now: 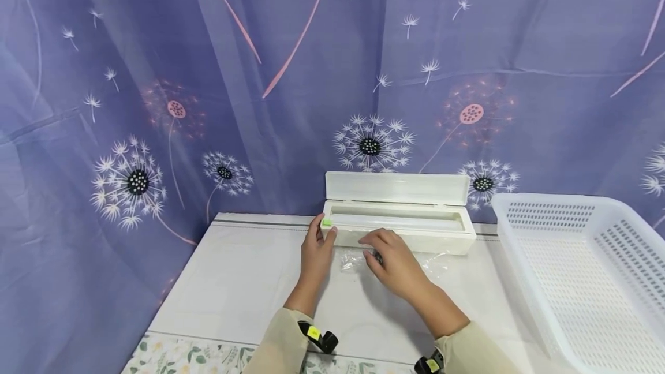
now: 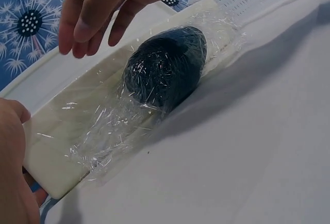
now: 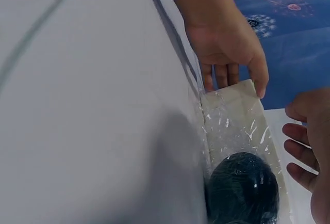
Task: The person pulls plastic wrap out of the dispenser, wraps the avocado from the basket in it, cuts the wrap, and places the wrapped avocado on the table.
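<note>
A long white box (image 1: 405,241) stands on the table with its lid (image 1: 397,187) raised at the back. Inside lies a pale roll (image 1: 395,222), apparently cling film. My left hand (image 1: 317,255) grips the box's left end, thumb at the front and fingers round the end. Against the box's front rests a dark, rounded object (image 2: 165,66) wrapped in clear film (image 2: 111,136), its loose ends spread to both sides. Just above it hovers my right hand (image 1: 392,261), fingers loosely bent and holding nothing. In the head view that hand hides most of the dark object.
A white perforated basket (image 1: 535,299) stands to the right of the box. Behind the table hangs a blue curtain (image 1: 291,149) with dandelion prints. A white cover (image 1: 249,281) lies over the table, with a floral strip (image 1: 197,356) along the near edge.
</note>
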`<state>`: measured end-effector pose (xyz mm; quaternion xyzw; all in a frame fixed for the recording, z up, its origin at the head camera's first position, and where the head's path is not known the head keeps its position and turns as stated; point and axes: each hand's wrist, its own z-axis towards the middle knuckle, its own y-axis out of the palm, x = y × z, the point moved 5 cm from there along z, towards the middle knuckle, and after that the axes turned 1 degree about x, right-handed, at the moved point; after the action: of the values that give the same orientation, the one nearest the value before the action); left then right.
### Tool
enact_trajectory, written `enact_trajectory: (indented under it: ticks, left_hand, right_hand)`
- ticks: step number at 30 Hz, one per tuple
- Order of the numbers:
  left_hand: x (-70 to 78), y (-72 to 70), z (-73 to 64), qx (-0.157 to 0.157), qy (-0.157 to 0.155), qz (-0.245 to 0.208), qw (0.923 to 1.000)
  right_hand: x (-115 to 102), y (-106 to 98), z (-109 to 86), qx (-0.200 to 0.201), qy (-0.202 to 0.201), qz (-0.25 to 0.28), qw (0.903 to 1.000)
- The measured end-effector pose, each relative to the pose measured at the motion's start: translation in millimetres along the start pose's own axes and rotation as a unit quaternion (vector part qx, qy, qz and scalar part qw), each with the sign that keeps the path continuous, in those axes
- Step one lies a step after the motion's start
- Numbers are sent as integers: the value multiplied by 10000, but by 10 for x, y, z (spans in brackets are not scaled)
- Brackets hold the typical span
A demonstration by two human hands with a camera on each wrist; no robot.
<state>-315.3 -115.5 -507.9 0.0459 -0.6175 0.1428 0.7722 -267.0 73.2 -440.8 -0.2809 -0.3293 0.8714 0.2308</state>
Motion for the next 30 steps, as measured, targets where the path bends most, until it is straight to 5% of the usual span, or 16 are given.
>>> enact_trajectory:
  ticks: [9, 20, 30]
  left_hand:
    - [-52, 10, 6, -73, -273, -19, 9996]
    - [-112, 54, 23, -349, -823, -996, 9910]
    - [207, -29, -64, -475, -870, -1080, 9892]
  right_hand:
    - [18, 83, 187, -318, 6, -12, 9995]
    - [75, 198, 364, -446, 202, -281, 9984]
    - [26, 335, 529, -625, -68, -438, 9971]
